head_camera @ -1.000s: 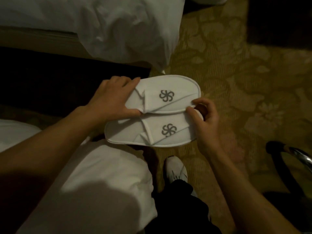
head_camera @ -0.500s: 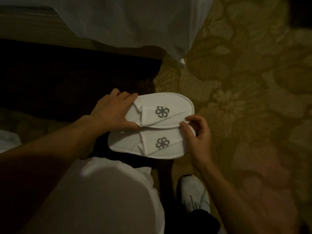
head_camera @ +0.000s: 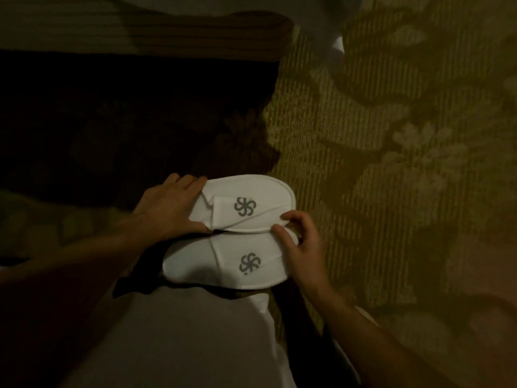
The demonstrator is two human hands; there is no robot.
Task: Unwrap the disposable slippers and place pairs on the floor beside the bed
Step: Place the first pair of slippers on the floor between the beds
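Two white disposable slippers with grey pinwheel logos lie side by side, toes to the right, low over the patterned carpet. My left hand (head_camera: 170,208) grips the heel end of the far slipper (head_camera: 251,200). My right hand (head_camera: 300,242) pinches the toe end of the near slipper (head_camera: 223,264) where the two meet. No wrapper is visible on them. Whether they rest on the floor or hang just above it I cannot tell.
The bed's base (head_camera: 140,32) and a hanging white sheet corner (head_camera: 333,29) run along the top. A dark shadowed floor strip (head_camera: 126,130) lies beside the bed. Olive floral carpet (head_camera: 405,163) spreads right. A white cloth (head_camera: 181,340) fills the bottom left, close to me.
Both hands have carried the slipper pair downward toward the carpet, and the view has dropped closer to the floor. The grips on the slippers stay the same.
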